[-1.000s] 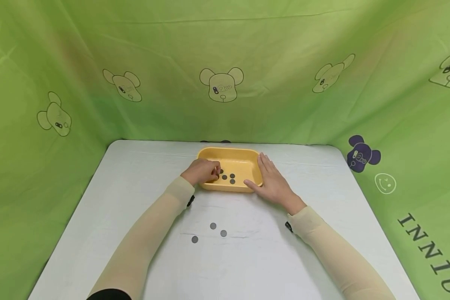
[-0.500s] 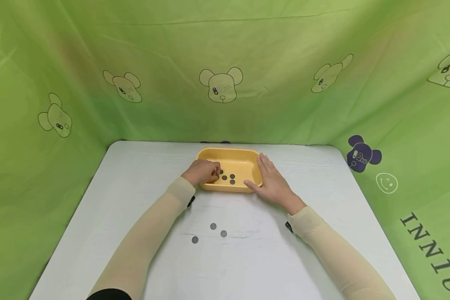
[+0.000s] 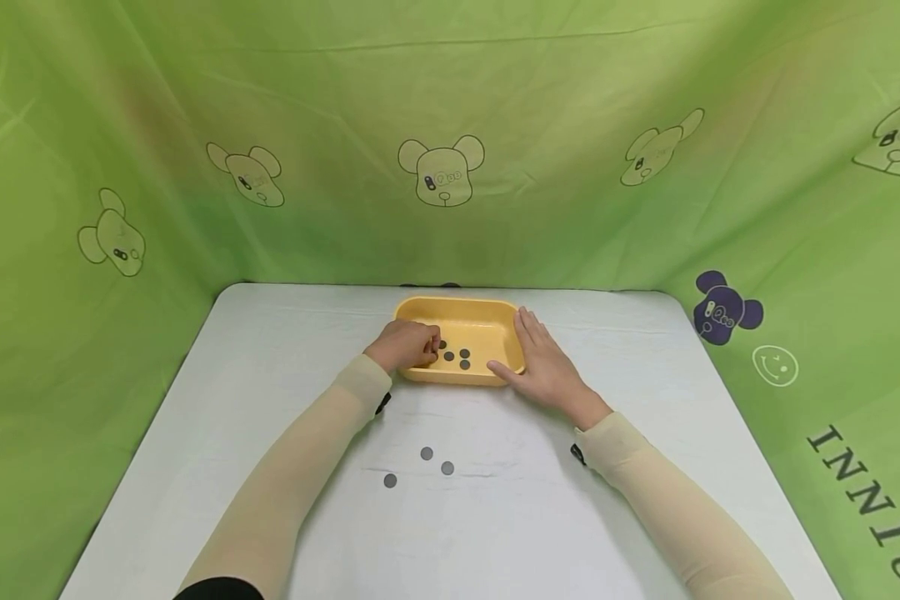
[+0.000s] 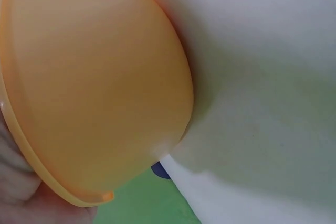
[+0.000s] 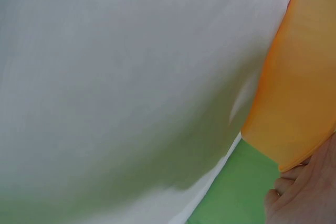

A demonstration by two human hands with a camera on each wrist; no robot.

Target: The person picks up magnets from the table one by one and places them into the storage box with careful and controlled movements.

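Note:
A yellow plastic tray (image 3: 487, 320) stands on the white table (image 3: 270, 358) and holds several dark coins (image 3: 464, 358). My left hand (image 3: 408, 343) reaches over the tray's left end with curled fingers, its tips pinched at one coin (image 3: 442, 344) inside. My right hand (image 3: 543, 362) lies flat against the tray's right wall, fingers straight, thumb at the front right corner. In the left wrist view, the tray's outer wall (image 4: 94, 77) fills the left side. The right wrist view shows the tray (image 5: 299, 87) above part of my right hand (image 5: 310, 192).
Three more dark coins (image 3: 426, 453) (image 3: 447, 468) (image 3: 390, 481) lie on the table in front of the tray, between my forearms. Green printed cloth (image 3: 450, 125) hangs closely round the table at the back and on both sides.

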